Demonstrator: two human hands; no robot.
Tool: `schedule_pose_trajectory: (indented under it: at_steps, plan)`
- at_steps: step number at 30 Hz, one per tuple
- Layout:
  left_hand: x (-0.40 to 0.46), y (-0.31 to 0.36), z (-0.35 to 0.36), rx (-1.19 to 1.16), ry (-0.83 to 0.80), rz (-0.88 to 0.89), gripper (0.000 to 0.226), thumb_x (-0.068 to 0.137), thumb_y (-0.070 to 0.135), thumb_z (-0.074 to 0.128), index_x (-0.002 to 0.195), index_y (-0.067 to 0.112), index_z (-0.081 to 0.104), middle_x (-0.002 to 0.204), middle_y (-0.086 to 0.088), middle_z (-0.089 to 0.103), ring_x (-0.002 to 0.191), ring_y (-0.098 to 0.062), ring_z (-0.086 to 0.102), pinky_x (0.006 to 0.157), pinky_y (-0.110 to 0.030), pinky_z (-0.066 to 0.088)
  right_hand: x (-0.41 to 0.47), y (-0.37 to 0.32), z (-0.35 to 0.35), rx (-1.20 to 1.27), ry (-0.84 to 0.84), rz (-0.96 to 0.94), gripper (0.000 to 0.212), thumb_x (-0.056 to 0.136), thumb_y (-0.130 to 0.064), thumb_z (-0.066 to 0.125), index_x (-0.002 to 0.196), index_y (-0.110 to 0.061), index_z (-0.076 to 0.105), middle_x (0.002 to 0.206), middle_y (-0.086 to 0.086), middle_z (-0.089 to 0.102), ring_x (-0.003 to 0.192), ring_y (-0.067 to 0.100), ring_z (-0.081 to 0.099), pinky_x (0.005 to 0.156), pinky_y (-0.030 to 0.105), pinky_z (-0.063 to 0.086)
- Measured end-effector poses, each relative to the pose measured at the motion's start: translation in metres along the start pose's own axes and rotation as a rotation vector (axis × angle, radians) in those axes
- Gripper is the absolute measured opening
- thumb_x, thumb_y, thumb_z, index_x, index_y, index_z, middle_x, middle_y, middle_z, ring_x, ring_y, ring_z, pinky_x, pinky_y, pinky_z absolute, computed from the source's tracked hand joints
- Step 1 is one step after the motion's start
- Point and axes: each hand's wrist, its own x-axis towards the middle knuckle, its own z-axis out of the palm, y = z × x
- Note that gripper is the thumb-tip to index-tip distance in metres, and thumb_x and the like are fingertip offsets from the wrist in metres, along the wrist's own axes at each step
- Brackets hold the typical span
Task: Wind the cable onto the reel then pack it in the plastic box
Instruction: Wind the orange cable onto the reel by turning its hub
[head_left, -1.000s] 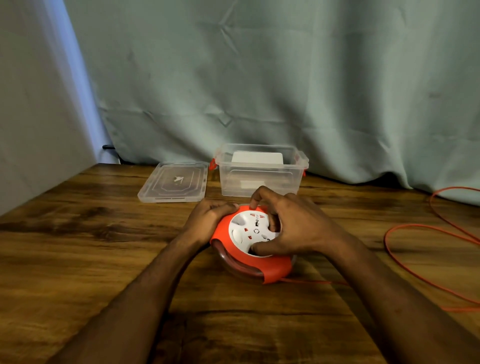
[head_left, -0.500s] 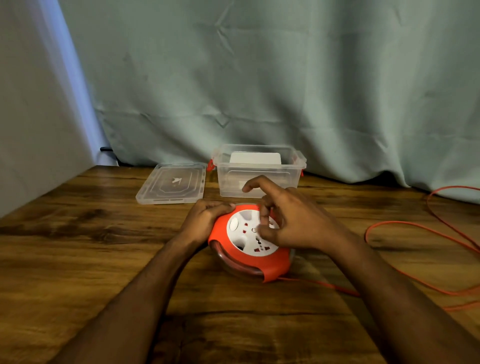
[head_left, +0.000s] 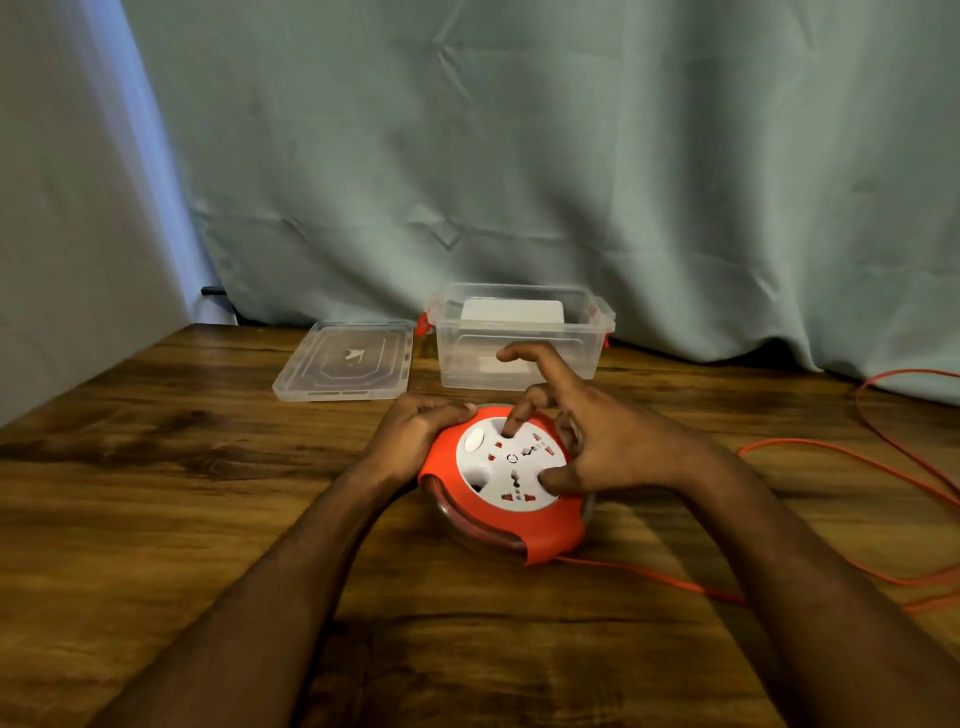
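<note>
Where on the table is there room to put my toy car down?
Bare wood lies left of the left hand and in front of the lid, out to the table edge. More lies near you, between the two forearms. It's crowded at the reel, box and right hand, and on the right where the orange cable loops.

No text, brand or number is legible anywhere; the reel (head_left: 511, 470) face carries only a small ring mark at its centre; the lid (head_left: 345, 361) left of it bears an unreadable pale emblem.

Reel (head_left: 506, 480) before box (head_left: 519, 338) (lid (head_left: 345, 361) left); cable (head_left: 841, 467) apparently right.
</note>
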Motion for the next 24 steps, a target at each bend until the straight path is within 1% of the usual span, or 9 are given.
schedule_pose_trajectory:
  at_steps: [3,6,9,12,15,17,19,21,24]
  plan:
    - [-0.001,0.001,0.000,0.005,0.009,-0.005,0.022,0.094,0.017,0.064,0.081,0.006,0.078,0.079,-0.019,0.077,0.064,-0.027,0.071,0.059,-0.030,0.056,-0.002,-0.001,0.000,-0.009,0.011,0.004,0.109,0.070,-0.016,0.092,0.144,-0.049,0.019,0.116,-0.013,0.069,0.077,0.000,0.070,0.072,0.045,0.065]
    - [-0.001,0.001,0.000,0.003,0.025,-0.001,0.023,0.094,0.015,0.064,0.078,0.006,0.078,0.074,-0.016,0.076,0.060,-0.025,0.069,0.057,-0.028,0.054,-0.002,-0.004,0.000,-0.063,0.025,0.024,0.101,0.069,-0.026,0.094,0.139,-0.047,0.023,0.110,-0.012,0.067,0.080,0.007,0.070,0.070,0.043,0.064]
    - [0.000,-0.001,0.001,0.000,0.042,0.005,0.024,0.092,0.013,0.066,0.071,0.007,0.077,0.069,-0.015,0.075,0.057,-0.023,0.067,0.058,-0.029,0.051,-0.002,-0.006,0.004,-0.153,0.071,0.035,0.089,0.066,-0.042,0.094,0.129,-0.046,0.030,0.096,-0.012,0.067,0.076,0.004,0.063,0.067,0.039,0.058]
    - [0.001,-0.002,0.001,0.005,0.034,0.009,0.028,0.092,0.013,0.066,0.067,0.011,0.078,0.066,-0.013,0.074,0.055,-0.022,0.067,0.055,-0.027,0.050,0.001,-0.007,0.009,-0.237,0.105,0.060,0.071,0.065,-0.060,0.089,0.116,-0.044,0.042,0.081,-0.009,0.067,0.072,0.002,0.059,0.063,0.036,0.051]
    - [-0.001,-0.001,0.000,0.013,0.031,0.011,0.027,0.093,0.013,0.065,0.069,0.010,0.078,0.068,-0.015,0.075,0.056,-0.023,0.067,0.055,-0.027,0.051,0.003,-0.010,0.011,-0.295,0.106,0.095,0.053,0.065,-0.066,0.086,0.093,-0.033,0.057,0.073,-0.010,0.064,0.069,0.000,0.053,0.060,0.030,0.039]
    - [-0.001,0.000,0.001,0.012,0.017,0.013,0.028,0.093,0.013,0.065,0.069,0.011,0.078,0.068,-0.014,0.075,0.056,-0.022,0.068,0.054,-0.026,0.052,0.004,-0.011,0.012,-0.284,0.131,0.108,0.052,0.064,-0.066,0.087,0.075,-0.025,0.058,0.065,-0.010,0.060,0.064,0.003,0.051,0.059,0.029,0.037]
    - [-0.002,0.000,0.002,0.002,0.015,0.010,0.028,0.093,0.012,0.064,0.070,0.010,0.078,0.067,-0.012,0.075,0.055,-0.020,0.068,0.053,-0.024,0.052,0.004,-0.015,0.016,-0.262,0.174,0.128,0.057,0.063,-0.064,0.088,0.063,-0.019,0.053,0.056,-0.008,0.054,0.057,0.005,0.047,0.057,0.029,0.035]
    - [-0.001,0.001,0.002,-0.010,0.017,0.005,0.027,0.093,0.012,0.064,0.071,0.011,0.078,0.070,-0.014,0.076,0.058,-0.021,0.070,0.055,-0.024,0.053,0.006,-0.020,0.020,-0.263,0.201,0.140,0.060,0.064,-0.062,0.087,0.056,-0.017,0.050,0.050,-0.006,0.050,0.054,0.007,0.046,0.055,0.028,0.031]
    - [0.000,-0.001,0.001,-0.001,0.003,0.004,0.026,0.094,0.016,0.064,0.075,0.012,0.080,0.079,-0.020,0.077,0.065,-0.028,0.072,0.060,-0.030,0.056,0.009,-0.023,0.024,-0.256,0.212,0.168,0.060,0.066,-0.062,0.087,0.053,-0.016,0.050,0.050,-0.005,0.052,0.059,0.005,0.054,0.052,0.026,0.030]
